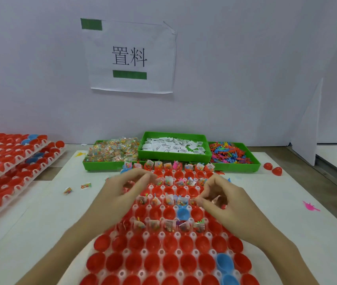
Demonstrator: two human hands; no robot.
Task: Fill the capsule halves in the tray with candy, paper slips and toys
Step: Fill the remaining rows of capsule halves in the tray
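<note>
Both hands hover over the tray (161,235) of capsule halves (169,213): left hand (122,188) loosely curled, apparently empty; right hand (223,199) pinching something small, likely a candy packet (194,201). Packets look light, crinkly, slippery; a fingertip pinch at the edge suits.

Pale wall (245,58) bearing a taped paper sign (131,56), seemingly evenly lit.
</note>
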